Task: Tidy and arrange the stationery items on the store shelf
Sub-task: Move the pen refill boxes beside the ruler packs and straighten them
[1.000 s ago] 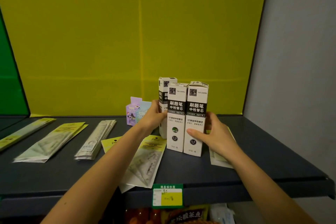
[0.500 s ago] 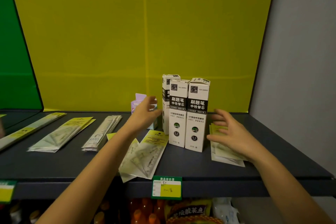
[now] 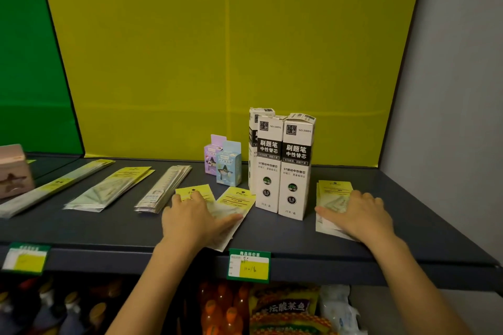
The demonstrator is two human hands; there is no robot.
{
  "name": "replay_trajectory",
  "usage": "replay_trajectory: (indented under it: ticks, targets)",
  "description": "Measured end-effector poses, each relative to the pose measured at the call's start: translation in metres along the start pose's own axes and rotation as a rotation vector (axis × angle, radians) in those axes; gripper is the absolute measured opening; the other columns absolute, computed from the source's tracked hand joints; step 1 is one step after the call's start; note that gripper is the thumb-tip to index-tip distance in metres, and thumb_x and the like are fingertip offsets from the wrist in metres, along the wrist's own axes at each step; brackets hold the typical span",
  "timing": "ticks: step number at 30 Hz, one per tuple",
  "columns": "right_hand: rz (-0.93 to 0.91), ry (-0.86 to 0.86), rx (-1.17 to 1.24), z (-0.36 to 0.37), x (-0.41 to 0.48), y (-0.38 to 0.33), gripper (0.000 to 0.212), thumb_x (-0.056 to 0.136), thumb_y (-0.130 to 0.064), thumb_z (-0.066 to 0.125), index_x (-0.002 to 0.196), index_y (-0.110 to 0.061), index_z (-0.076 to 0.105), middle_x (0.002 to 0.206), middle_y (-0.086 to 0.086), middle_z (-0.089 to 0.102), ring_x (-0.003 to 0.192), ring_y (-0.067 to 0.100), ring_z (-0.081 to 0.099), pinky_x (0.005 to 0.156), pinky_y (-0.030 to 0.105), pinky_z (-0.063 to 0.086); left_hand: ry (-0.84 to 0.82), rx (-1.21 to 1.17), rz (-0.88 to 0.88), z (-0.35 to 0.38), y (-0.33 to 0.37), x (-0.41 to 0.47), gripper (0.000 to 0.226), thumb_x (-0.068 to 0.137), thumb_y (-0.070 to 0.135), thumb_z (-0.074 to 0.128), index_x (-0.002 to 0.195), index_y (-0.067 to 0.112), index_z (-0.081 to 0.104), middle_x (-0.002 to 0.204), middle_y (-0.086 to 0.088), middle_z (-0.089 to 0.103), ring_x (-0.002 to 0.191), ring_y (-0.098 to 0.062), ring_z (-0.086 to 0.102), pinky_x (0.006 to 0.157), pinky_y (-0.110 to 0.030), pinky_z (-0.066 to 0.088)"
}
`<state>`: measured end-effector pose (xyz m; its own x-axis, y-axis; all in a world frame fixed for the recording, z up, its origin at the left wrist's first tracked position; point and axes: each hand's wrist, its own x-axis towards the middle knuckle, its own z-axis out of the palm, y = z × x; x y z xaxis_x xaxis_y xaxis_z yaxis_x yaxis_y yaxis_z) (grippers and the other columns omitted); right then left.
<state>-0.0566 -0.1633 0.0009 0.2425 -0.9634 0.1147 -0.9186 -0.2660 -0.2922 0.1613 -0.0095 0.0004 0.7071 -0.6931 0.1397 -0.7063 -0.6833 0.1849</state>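
Three tall white refill boxes (image 3: 283, 166) stand upright together on the dark shelf (image 3: 272, 236). My left hand (image 3: 194, 221) lies flat, fingers spread, on yellow-headed set-square packets (image 3: 235, 200) just left of the boxes. My right hand (image 3: 356, 215) rests flat on a small stack of similar packets (image 3: 333, 192) just right of the boxes. Neither hand grips anything. Behind the left packets stand a small purple box (image 3: 211, 156) and a small blue box (image 3: 229, 164).
Further left lie a ruler packet stack (image 3: 163, 190), a triangle packet (image 3: 109, 187) and long ruler packets (image 3: 54, 185); a pink box (image 3: 12, 168) sits at the far left. Price tags (image 3: 249, 265) hang on the shelf edge. A grey wall (image 3: 449, 117) closes the right side.
Both hands let go of the white boxes and came down flat onto the packets on either side. The boxes stay upright.
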Motion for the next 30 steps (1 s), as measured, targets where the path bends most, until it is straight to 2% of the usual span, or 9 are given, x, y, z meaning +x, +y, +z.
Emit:
replay_trajectory:
  ticks: [3,7,9,12,16,19,22,26,30]
  targets:
    - [-0.001,-0.044,0.056,-0.002,0.004,0.001,0.092,0.072,-0.067,0.058,0.135,-0.004,0.033,0.138,0.018,0.041,0.127,0.035,0.038,0.097,0.043,0.040,-0.016,-0.140,0.031,-0.002,-0.006,0.000,0.090,0.070,0.073,0.050,0.125,0.004,0.035,0.133,-0.016,0.051,0.131,-0.032,0.031,0.098,-0.040,0.038]
    - [0.010,-0.099,0.121,-0.005,0.008,0.003,0.095,0.069,-0.061,0.067,0.136,-0.003,0.030,0.138,0.020,0.040,0.126,0.035,0.042,0.098,0.041,0.041,-0.080,-0.174,-0.017,-0.003,-0.014,-0.002,0.099,0.070,0.070,0.053,0.134,0.000,0.025,0.141,-0.019,0.041,0.137,-0.035,0.022,0.105,-0.044,0.033]
    - [0.020,-0.129,0.142,-0.008,0.011,0.003,0.097,0.068,-0.058,0.070,0.135,-0.001,0.029,0.138,0.020,0.040,0.125,0.034,0.043,0.096,0.039,0.042,-0.102,-0.222,-0.021,-0.007,-0.014,-0.005,0.095,0.074,0.063,0.057,0.135,-0.002,0.023,0.141,-0.019,0.041,0.138,-0.034,0.019,0.104,-0.043,0.034]
    - [0.028,-0.171,0.169,-0.012,0.014,0.002,0.095,0.066,-0.053,0.074,0.132,0.001,0.030,0.137,0.019,0.044,0.124,0.033,0.045,0.096,0.038,0.042,-0.126,-0.343,-0.014,-0.016,-0.015,-0.004,0.087,0.074,0.049,0.067,0.131,-0.003,0.025,0.137,-0.021,0.043,0.135,-0.034,0.027,0.102,-0.043,0.037]
    - [0.038,-0.223,0.212,-0.017,0.014,0.002,0.094,0.065,-0.047,0.078,0.131,0.001,0.031,0.135,0.017,0.047,0.123,0.032,0.047,0.095,0.038,0.042,-0.180,-0.448,-0.052,-0.023,-0.022,0.005,0.099,0.067,0.035,0.079,0.137,-0.002,0.019,0.136,-0.019,0.044,0.128,-0.034,0.039,0.096,-0.041,0.040]
    - [0.031,-0.252,0.208,-0.019,0.014,0.003,0.092,0.063,-0.048,0.079,0.128,0.001,0.037,0.130,0.016,0.052,0.118,0.030,0.052,0.087,0.035,0.044,-0.240,-0.505,-0.079,-0.029,-0.022,0.009,0.104,0.066,0.025,0.081,0.141,0.002,0.013,0.136,-0.016,0.045,0.122,-0.034,0.044,0.088,-0.038,0.042]
    - [0.021,-0.248,0.199,-0.020,0.010,0.004,0.090,0.063,-0.051,0.077,0.126,-0.001,0.040,0.127,0.014,0.054,0.115,0.029,0.053,0.080,0.032,0.042,-0.274,-0.525,-0.101,-0.034,-0.021,0.009,0.099,0.063,0.022,0.083,0.137,0.006,0.021,0.134,-0.014,0.045,0.120,-0.033,0.045,0.083,-0.038,0.042]
    - [-0.001,-0.174,0.242,-0.022,0.004,0.007,0.085,0.068,-0.048,0.075,0.126,0.001,0.036,0.129,0.015,0.051,0.117,0.031,0.051,0.081,0.034,0.040,-0.266,-0.541,-0.107,-0.037,-0.021,0.005,0.092,0.063,0.022,0.083,0.134,0.007,0.026,0.131,-0.013,0.046,0.111,-0.029,0.045,0.079,-0.036,0.039]
    - [-0.036,-0.104,0.464,-0.017,-0.005,0.018,0.074,0.076,-0.036,0.073,0.129,0.001,0.036,0.130,0.018,0.052,0.117,0.035,0.051,0.084,0.037,0.041,-0.221,-0.636,-0.101,-0.033,-0.029,0.001,0.077,0.061,0.025,0.084,0.124,0.009,0.041,0.120,-0.006,0.053,0.096,-0.021,0.047,0.081,-0.034,0.040]
